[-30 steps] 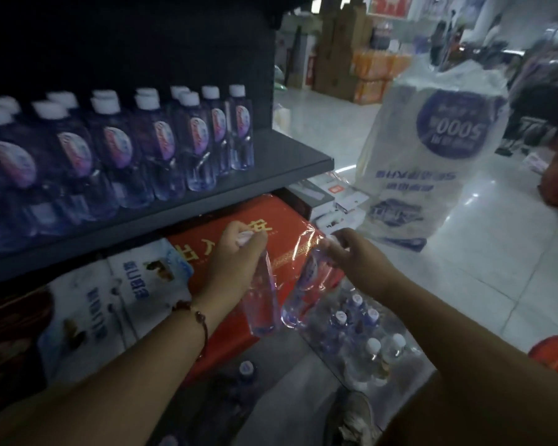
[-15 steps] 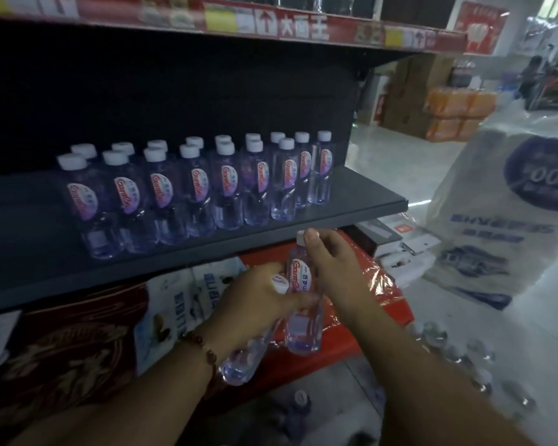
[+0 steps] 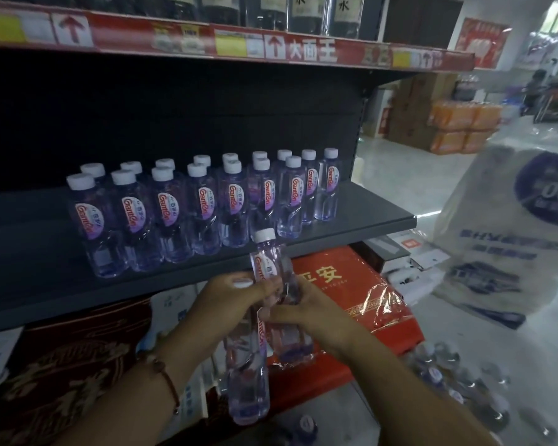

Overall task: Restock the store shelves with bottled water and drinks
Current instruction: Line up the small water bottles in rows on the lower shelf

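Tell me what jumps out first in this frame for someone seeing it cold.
Front and centre, the left hand and right hand each grip a clear water bottle, the right one's bottle upright with its white cap just below the shelf edge. Behind them, two rows of matching white-capped bottles stand on the dark shelf. A red shrink-wrapped box sits on the level below.

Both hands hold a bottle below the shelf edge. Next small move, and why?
Probably lift the right hand's bottle onto the shelf, at the right end of the front row. It is upright, cap just below the shelf edge, with bare shelf there. The left hand grips its own bottle lower down.
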{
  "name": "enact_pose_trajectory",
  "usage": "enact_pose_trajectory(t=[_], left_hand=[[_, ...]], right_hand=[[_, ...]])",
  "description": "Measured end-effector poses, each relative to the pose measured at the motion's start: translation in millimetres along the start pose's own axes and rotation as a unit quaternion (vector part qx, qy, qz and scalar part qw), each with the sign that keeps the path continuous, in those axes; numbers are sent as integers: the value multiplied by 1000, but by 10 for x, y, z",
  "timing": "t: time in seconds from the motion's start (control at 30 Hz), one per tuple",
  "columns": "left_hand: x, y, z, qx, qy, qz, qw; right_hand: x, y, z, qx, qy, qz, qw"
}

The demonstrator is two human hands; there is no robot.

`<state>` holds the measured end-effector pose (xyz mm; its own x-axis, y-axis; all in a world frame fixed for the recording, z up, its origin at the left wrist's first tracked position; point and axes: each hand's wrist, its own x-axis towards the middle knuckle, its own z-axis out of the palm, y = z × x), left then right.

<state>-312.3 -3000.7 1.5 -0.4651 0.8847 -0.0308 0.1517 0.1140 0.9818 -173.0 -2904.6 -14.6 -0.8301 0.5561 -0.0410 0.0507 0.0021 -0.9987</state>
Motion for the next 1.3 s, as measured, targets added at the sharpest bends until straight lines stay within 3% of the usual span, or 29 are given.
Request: enact_pose_trajectory(t=[0.13,0.33,0.47,0.7,0.83,0.97,1.03,1.17,1.3], left_hand=[[74,41,-31,-53,38,1,998],[194,170,-260,-209,83,-24,974],[242,103,-324,-265,108,-67,956],[249,81,-273,-294,127,-67,945],[262,39,-250,-308,162,-15,937],[142,-57,-63,-173,62,-18,983],[102,-148,26,-138,28,-20,990],[79,-189,-1,-70,11,-3,998],[33,-142,-17,30,12,48,998]], right_hand=[[-40,-41,-65,167,2,50,985],[-104,-114,-132,359,2,114,927],[-92,-40,-33,425,-36,148,892],[-53,164,127,347,-86,209,910],[-29,154,129,362,-100,164,912],[-20,95,33,368,-143,114,912],[0,92,-10,362,-156,115,912],[-45,49,-83,300,-110,134,938],[-8,91,-168,207,1,169,964]])
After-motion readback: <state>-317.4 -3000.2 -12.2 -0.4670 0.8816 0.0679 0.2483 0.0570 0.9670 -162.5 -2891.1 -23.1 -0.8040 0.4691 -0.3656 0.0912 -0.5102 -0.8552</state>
